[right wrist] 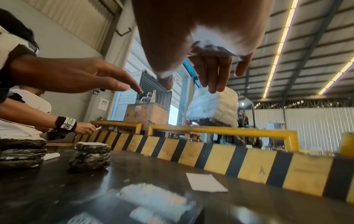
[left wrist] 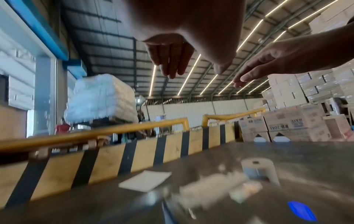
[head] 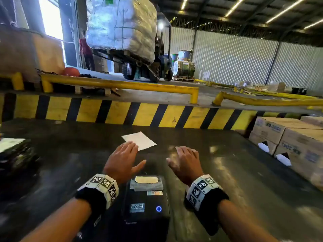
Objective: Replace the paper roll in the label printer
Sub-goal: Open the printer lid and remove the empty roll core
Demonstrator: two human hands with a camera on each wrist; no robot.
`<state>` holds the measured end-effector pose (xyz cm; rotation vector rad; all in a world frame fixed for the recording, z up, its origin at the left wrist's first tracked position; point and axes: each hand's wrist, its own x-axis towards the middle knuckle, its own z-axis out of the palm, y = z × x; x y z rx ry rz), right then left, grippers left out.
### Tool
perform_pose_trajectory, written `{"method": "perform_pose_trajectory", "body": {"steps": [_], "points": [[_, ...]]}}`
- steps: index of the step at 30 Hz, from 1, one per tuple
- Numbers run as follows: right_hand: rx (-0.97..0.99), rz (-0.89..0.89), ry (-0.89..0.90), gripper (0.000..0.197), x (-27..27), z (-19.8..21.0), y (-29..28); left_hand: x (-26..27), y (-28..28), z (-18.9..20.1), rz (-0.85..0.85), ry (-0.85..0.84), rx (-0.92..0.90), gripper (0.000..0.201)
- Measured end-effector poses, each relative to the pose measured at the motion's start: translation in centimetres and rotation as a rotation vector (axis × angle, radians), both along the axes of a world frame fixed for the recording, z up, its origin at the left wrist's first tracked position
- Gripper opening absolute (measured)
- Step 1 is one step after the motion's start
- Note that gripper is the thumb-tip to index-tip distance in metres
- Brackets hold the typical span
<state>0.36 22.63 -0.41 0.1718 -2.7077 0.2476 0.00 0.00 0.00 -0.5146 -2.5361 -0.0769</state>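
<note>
The black label printer [head: 146,198] sits on the dark table [head: 61,172] between my wrists, lid down, its blue button [head: 158,209] lit. A pale label shows in its top slot [head: 146,179]. My left hand [head: 132,154] hovers open just beyond the printer, fingers spread near a white paper sheet [head: 139,140]. The right hand [head: 176,157] hovers open beside it and holds nothing. In the left wrist view a blurred pale roll-like shape [left wrist: 256,171] stands on the table under the right hand [left wrist: 268,63]. The head view hides it.
A yellow-and-black striped barrier [head: 122,114] runs along the table's far edge. Stacked black wrapped bundles [right wrist: 90,156] lie at the left, where another person's hand [right wrist: 84,128] works. Cardboard boxes [head: 288,137] stand at the right. A forklift with a wrapped pallet [head: 139,49] is beyond.
</note>
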Motion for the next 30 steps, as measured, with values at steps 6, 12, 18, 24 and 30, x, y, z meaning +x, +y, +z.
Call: {"method": "perform_pose_trajectory", "body": {"steps": [6, 12, 18, 24, 30], "points": [[-0.119, -0.046, -0.214, 0.059, 1.4, -9.4, 0.2, 1.5, -1.4, -9.5, 0.003, -0.203, 0.154, 0.075], [-0.349, -0.111, -0.486, 0.074, 3.4, -16.0, -1.6, 3.9, -2.6, -16.6, 0.134, -0.48, 0.32, 0.079], [-0.793, -0.104, -0.543, 0.079, 4.1, -18.3, -2.9, 4.4, -2.0, -19.1, 0.054, -0.868, 0.711, 0.084], [-0.889, -0.059, -0.455, 0.064, 5.3, -18.3, -2.7, 4.6, -2.1, -19.5, 0.024, -1.002, 0.952, 0.085], [-0.89, 0.002, -0.365, 0.036, 5.9, -20.2, -2.1, 5.0, -2.2, -20.3, 0.015, -1.007, 1.031, 0.086]]}}
